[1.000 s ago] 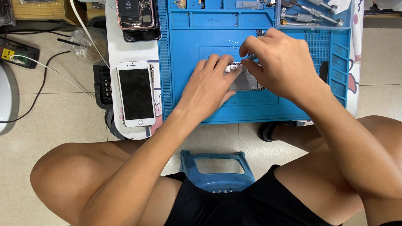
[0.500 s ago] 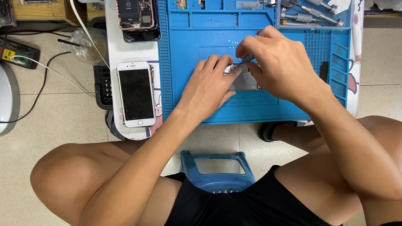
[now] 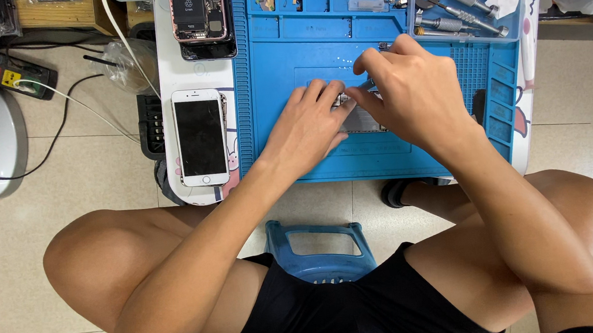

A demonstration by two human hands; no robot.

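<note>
Two hands meet over a small grey metal part (image 3: 367,119) lying flat at the middle of the blue mat (image 3: 278,65), long axis left-right. Left hand (image 3: 307,125) presses its left end; right hand (image 3: 413,92) pinches, seemingly, something tiny above it. Mat's near edge lies close; a white phone (image 3: 200,136) lies left of the mat.

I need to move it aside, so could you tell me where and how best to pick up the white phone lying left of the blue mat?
Grip the white phone by its two long edges, coming straight down from above. It lies flat and face up on the white table, lengthwise away from you, with both long sides free; its far end lies close to the opened phone.
</note>
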